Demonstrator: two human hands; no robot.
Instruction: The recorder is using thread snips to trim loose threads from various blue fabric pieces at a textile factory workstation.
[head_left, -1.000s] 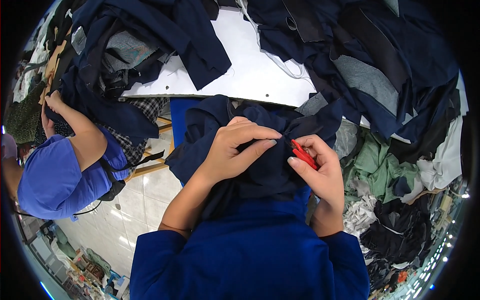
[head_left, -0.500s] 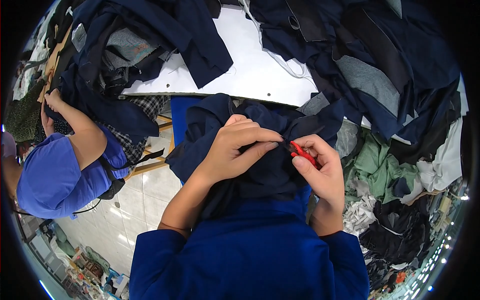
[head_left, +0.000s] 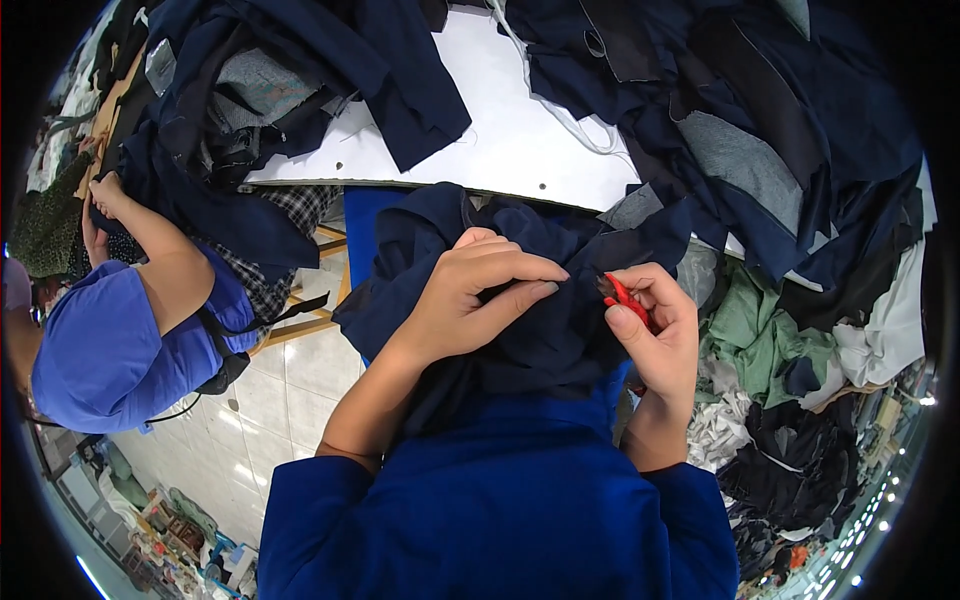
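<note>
A dark navy garment (head_left: 530, 350) lies bunched in my lap and against the table edge. My left hand (head_left: 490, 288) is closed on it, thumb and forefinger brought together at a fold of the cloth. In my right hand (head_left: 660, 325) is a pair of red thread snips (head_left: 626, 298), its dark blades pointing left toward the left fingertips. A small gap lies between the blades and those fingertips. Whether a thread is pinched there is too small to make out.
A white table (head_left: 490, 110) ahead bears piles of navy garments (head_left: 300, 60) on both sides. At the left a person in a blue shirt (head_left: 120, 345) handles dark cloth. Green fabric (head_left: 750, 325) and dark scraps (head_left: 790, 465) are heaped at the right. Tiled floor (head_left: 290, 400) shows at lower left.
My right hand has drawn the red snips a little to the right, away from my left fingertips. My left hand stays almost where it was on the cloth.
</note>
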